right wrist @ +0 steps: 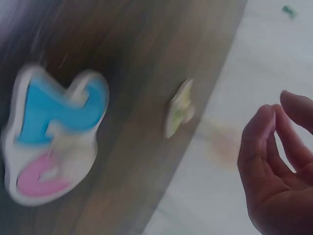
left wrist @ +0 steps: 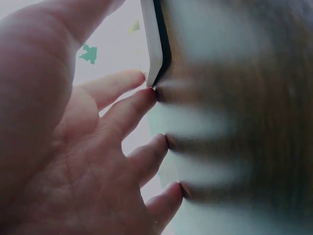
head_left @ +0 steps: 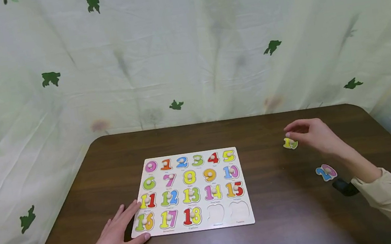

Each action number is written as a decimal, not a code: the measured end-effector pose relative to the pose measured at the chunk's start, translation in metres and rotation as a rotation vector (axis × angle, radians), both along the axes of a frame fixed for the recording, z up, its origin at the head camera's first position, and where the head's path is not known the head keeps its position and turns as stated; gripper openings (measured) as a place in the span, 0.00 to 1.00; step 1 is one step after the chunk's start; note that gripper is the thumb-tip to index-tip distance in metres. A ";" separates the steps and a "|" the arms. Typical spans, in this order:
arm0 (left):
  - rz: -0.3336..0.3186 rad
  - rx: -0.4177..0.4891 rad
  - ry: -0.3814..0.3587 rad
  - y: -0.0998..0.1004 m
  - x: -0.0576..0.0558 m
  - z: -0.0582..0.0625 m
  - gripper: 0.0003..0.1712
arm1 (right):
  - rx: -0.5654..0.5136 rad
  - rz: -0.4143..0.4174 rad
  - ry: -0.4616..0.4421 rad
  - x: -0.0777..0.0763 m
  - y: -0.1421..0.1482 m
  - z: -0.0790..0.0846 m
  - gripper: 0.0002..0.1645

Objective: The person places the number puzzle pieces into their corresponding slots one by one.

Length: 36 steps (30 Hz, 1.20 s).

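Note:
A white number puzzle board [head_left: 202,225] lies on the table with knobbed pieces from 0 to 18 in it; two recesses at its lower right hold no piece. My left hand [head_left: 115,233] rests at the board's lower left, thumb on its front edge and fingers along its left side. At the right, my right hand [head_left: 313,134] hovers by a yellow and green number piece [head_left: 290,143], whose second digit is partly covered. In the right wrist view that piece [right wrist: 179,108] lies apart from the fingertips [right wrist: 266,115], which hold nothing; thumb and fingers are bent with a gap.
A blue and pink 20 piece [head_left: 326,172] lies on the dark wooden table [head_left: 273,194], near the right wrist's black camera [head_left: 345,187]. Behind the table hangs a pale curtain [head_left: 186,56] with green leaf shapes.

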<state>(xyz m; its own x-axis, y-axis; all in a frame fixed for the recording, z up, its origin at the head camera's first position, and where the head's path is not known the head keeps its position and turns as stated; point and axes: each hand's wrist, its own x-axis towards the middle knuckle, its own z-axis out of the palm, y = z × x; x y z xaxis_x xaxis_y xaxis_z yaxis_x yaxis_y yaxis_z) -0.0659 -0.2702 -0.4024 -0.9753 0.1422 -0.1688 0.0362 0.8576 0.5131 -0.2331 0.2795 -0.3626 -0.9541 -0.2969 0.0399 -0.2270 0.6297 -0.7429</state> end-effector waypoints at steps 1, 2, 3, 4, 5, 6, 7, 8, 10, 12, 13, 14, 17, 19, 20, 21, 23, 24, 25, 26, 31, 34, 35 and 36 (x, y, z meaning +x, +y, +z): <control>0.001 0.002 0.004 0.000 0.000 0.000 0.52 | 0.028 0.001 -0.002 -0.003 0.004 -0.002 0.18; 0.002 0.003 0.007 0.000 0.000 0.000 0.52 | 0.054 0.004 -0.005 -0.007 0.009 -0.004 0.18; 0.002 0.003 0.009 0.000 0.000 -0.001 0.52 | 0.078 0.008 -0.009 -0.010 0.012 -0.006 0.18; 0.003 0.003 0.010 0.000 0.000 -0.001 0.52 | 0.097 0.015 -0.019 -0.013 0.016 -0.008 0.17; 0.004 0.003 0.010 0.000 0.000 0.000 0.52 | 0.111 0.027 -0.028 -0.016 0.018 -0.010 0.17; 0.005 0.002 0.010 0.001 0.000 0.000 0.52 | 0.119 0.035 -0.040 -0.019 0.020 -0.012 0.17; 0.007 0.001 0.008 0.001 0.001 0.000 0.52 | 0.124 0.045 -0.056 -0.022 0.021 -0.013 0.17; 0.008 0.001 0.007 0.001 0.001 0.000 0.52 | 0.126 0.051 -0.075 -0.025 0.022 -0.015 0.16; 0.010 0.002 0.003 0.001 0.001 0.000 0.52 | 0.121 0.063 -0.128 -0.030 0.023 -0.018 0.16; 0.013 0.001 -0.002 0.001 0.001 0.000 0.52 | 0.113 0.073 -0.179 -0.036 0.024 -0.020 0.17; 0.014 0.000 -0.004 0.000 0.000 0.000 0.52 | 0.112 0.079 -0.200 -0.037 0.023 -0.021 0.17; 0.014 -0.001 -0.006 0.000 0.000 0.000 0.52 | 0.108 0.081 -0.220 -0.039 0.024 -0.022 0.17; 0.014 -0.002 -0.013 0.000 0.000 -0.001 0.52 | 0.099 0.090 -0.266 -0.043 0.024 -0.026 0.19; 0.014 -0.002 -0.019 0.000 -0.001 -0.001 0.52 | 0.086 0.084 -0.293 -0.045 0.024 -0.028 0.19; 0.014 -0.002 -0.023 0.000 -0.001 -0.001 0.52 | 0.079 0.078 -0.306 -0.047 0.025 -0.030 0.19; 0.015 -0.002 -0.027 0.000 -0.001 -0.001 0.53 | 0.073 0.075 -0.316 -0.047 0.025 -0.031 0.19; 0.016 -0.002 -0.031 0.000 -0.001 -0.001 0.53 | 0.058 0.067 -0.333 -0.049 0.026 -0.033 0.19; 0.016 -0.003 -0.032 0.000 -0.001 -0.001 0.53 | 0.054 0.066 -0.337 -0.049 0.027 -0.034 0.19; 0.015 -0.003 -0.029 0.000 -0.001 -0.001 0.53 | 0.051 0.066 -0.339 -0.050 0.028 -0.035 0.19; 0.015 -0.003 -0.026 -0.001 -0.001 -0.001 0.53 | 0.045 0.063 -0.341 -0.049 0.028 -0.035 0.19; 0.012 -0.005 -0.005 -0.001 -0.001 -0.001 0.53 | 0.027 0.053 -0.328 -0.047 0.027 -0.035 0.19; 0.010 -0.007 0.002 -0.001 -0.001 -0.002 0.53 | 0.026 0.042 -0.307 -0.044 0.026 -0.033 0.19; 0.010 -0.007 0.005 -0.001 0.000 -0.002 0.52 | 0.027 0.038 -0.297 -0.043 0.026 -0.032 0.19; 0.010 -0.008 0.005 -0.001 0.000 -0.002 0.52 | 0.028 0.034 -0.285 -0.042 0.026 -0.031 0.19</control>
